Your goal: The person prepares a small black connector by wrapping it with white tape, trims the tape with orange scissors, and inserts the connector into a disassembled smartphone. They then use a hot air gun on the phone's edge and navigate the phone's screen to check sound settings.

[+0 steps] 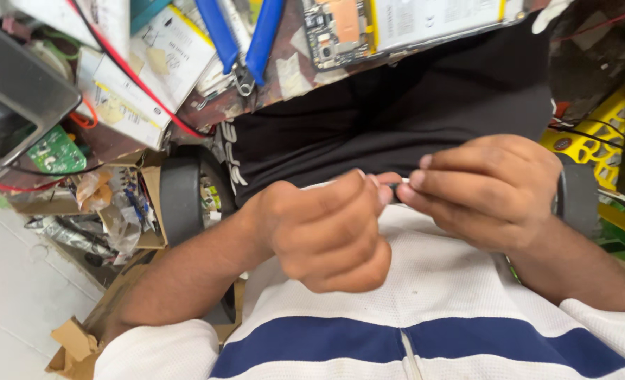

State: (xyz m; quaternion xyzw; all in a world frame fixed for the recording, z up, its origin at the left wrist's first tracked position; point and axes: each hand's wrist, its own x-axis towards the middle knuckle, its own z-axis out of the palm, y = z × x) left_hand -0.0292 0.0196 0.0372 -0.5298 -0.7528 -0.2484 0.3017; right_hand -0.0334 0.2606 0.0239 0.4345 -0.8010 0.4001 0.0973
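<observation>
Left hand [326, 236] and right hand [488, 190] held together above lap, fingertips meeting. Small dark part [395, 186] pinched between fingertips of both hands; kind cannot be told. Blue-handled pliers [245, 39] and opened phone [404, 24] laid on desk [284, 77], well apart from hands.

A tiny dark part [395, 187], mostly hidden, sits pinched between fingertips at the frame's centre, above the white shirt.

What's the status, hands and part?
Left hand and right hand together over the lap, fingertips pinching one small dark part, mostly hidden. Blue-handled pliers lie untouched on the bench. Nothing in the way.
</observation>
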